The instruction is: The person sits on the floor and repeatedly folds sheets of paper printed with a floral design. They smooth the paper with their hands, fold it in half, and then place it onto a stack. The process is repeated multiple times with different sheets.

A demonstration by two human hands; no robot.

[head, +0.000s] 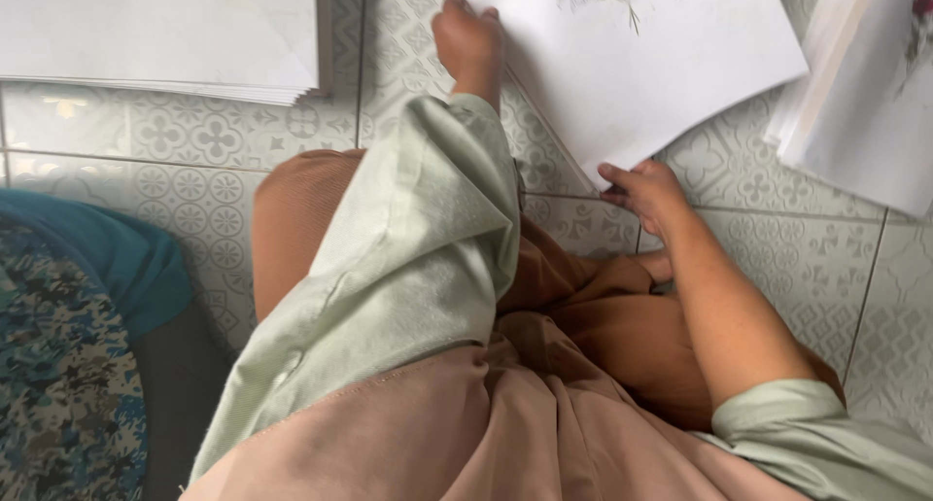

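- Paper first: a large white sheet [632, 64] lies tilted on the patterned tiled floor [777, 258], a small printed flower sprig near its far edge, and both hands are on it.
- Left hand [468, 39] is closed at the sheet's left edge, beyond the pale green sleeve [408, 258]; its fingers curl under and out of view, so how firmly they pinch the paper I cannot tell.
- Right hand [649, 192] sits at the near corner, fingers [614, 175] bent loosely and their tips resting on the paper's edge, thumb hidden; this looks like a light touch, not a full clamp.
- The step in hand appears to be shifting or lifting this single sheet. It will likely go best if both hands move together, so the paper stays flat between the fingers and does not buckle.
- A thin sheet creases easily at a pinched corner: a flat, broad grip by the right fingers, with the thumb below, should be safer than fingertip pressure alone.
- A thick stack of white paper [165, 34] lies well to the left of the left fingers, and another pile of sheets [865, 103] just right of the right fingers; the moving sheet's far corner comes close to that pile, so care is needed not to drag it.
- A patterned cushion [68, 365] sits far back on the left, out of the way.
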